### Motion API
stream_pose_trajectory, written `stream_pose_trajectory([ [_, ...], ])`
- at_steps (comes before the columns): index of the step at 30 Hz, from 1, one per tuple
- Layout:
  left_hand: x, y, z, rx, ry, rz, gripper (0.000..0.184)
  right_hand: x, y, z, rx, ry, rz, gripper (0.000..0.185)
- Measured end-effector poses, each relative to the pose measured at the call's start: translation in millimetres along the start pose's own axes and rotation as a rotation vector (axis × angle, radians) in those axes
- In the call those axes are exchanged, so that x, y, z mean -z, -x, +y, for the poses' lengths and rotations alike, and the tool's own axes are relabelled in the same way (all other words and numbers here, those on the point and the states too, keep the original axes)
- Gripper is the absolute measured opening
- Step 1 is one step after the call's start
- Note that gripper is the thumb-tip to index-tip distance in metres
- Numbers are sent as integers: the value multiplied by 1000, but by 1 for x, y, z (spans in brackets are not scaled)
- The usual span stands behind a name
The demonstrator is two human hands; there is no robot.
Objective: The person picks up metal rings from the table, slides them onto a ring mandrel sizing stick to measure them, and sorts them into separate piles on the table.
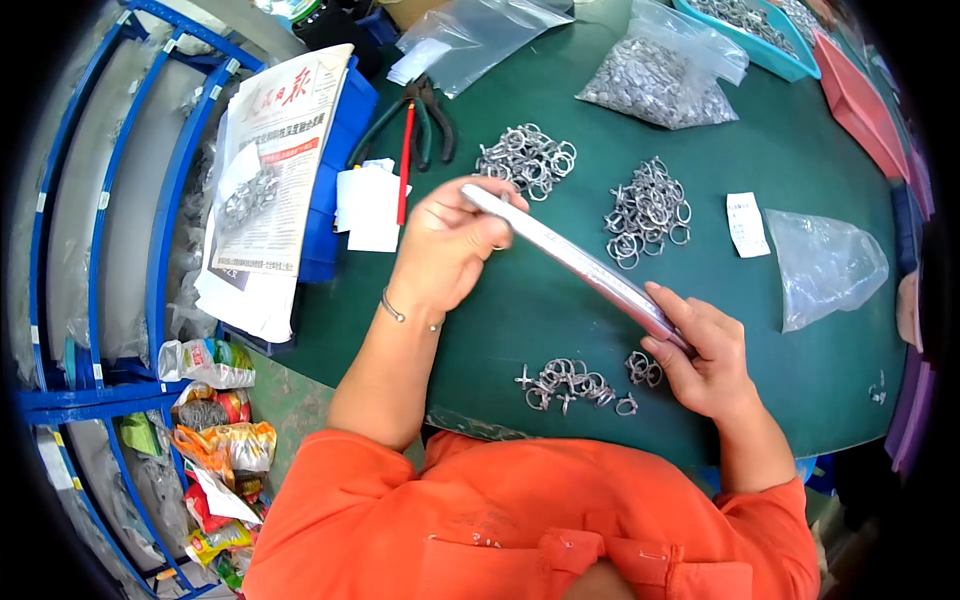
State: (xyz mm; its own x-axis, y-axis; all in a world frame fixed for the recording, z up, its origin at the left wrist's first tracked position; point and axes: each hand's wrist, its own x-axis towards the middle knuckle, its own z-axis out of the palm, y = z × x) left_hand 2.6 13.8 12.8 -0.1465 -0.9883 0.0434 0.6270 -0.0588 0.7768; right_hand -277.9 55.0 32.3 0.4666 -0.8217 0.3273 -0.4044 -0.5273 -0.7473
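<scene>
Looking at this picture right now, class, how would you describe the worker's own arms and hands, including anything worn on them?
Short, plain orange sleeves leave both forearms bare. The left hand and right hand are ungloved. A thin, silver-coloured open bangle with rounded ends circles the left wrist; none shows on the right.

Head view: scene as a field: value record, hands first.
left hand: fingers closed around the left end of a silvery rod; whether a ring is also gripped is unclear
right hand: grips the rod's other end
larger ring piles: left pile, right pile
near rings: loose row, small cluster
tools: pliers, red pencil
bags: filled bag, flat clear bag
surface: green tabletop
</scene>
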Motion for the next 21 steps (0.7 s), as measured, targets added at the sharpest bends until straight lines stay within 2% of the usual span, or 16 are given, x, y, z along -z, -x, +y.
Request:
stream_pose_trajectory([
  [2,-8,4,-14,28,-321,-145,29,-1,1,1,12,24,-14,48],
  [3,-13,5,-20,48,-379,-251,33,0,2,1,37,44,-32,49],
  [4,-15,8,-23,152,-229,-184,35,0,1,2,25,49,-30,49],
  [6,-14,6,-22,91,-263,-256,36,0,1,3,81,57,1,50],
  [14,-16,7,-21,86,-307,-228,38,-2,1,5,84,66,6,51],
  [17,-15,7,-21,8,-371,-241,32,0,2,0,35,28,-17,50],
  [19,-17,7,-15,-20,-111,-98,25,-1,2,0,-6,-16,-38,49],
  [21,-1,0,-7,-162,112,-8,24,-3,3,7,-33,-209,22,47],
])
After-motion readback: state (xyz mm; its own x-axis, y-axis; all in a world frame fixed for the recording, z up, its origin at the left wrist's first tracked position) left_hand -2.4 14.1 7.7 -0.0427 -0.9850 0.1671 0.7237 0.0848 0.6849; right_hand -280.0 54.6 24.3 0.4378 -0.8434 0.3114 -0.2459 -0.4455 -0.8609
